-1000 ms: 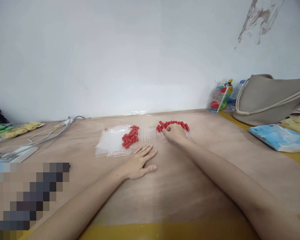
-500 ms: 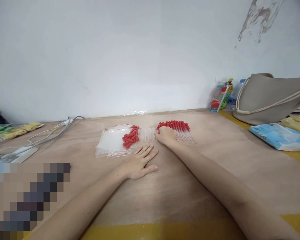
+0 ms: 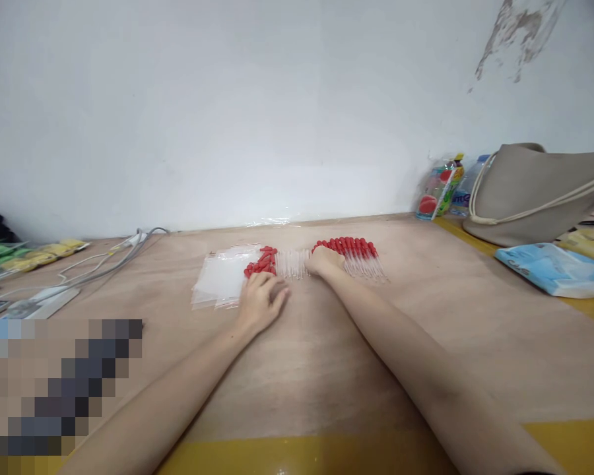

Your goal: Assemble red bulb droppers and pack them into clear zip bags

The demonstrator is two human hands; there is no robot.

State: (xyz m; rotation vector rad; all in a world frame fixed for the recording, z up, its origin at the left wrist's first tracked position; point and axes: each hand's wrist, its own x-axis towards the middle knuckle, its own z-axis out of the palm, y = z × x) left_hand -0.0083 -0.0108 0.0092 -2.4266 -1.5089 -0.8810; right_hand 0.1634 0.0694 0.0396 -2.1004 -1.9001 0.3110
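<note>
Droppers [image 3: 365, 256], red ends [image 3: 352, 246] toward wall [image 3: 277, 132]

the tabletop [image 3: 297, 369] looks like smooth wood with a faint sheen; the yellow strip [image 3: 247, 455] along its near edge shines like plastic tape. the red bulbs [image 3: 359, 247] look like smooth rubber or soft plastic, while the clear tubes [image 3: 293, 262] could be glass or plastic. the flat bags [image 3: 222, 272] are thin, translucent plastic film. the wall [image 3: 277, 119] is smooth and painted, rough at the peeled patch [image 3: 519, 39]. the grey bag [image 3: 534, 191] looks matt and leathery, the blue packet [image 3: 549, 269] glossy film.
</note>
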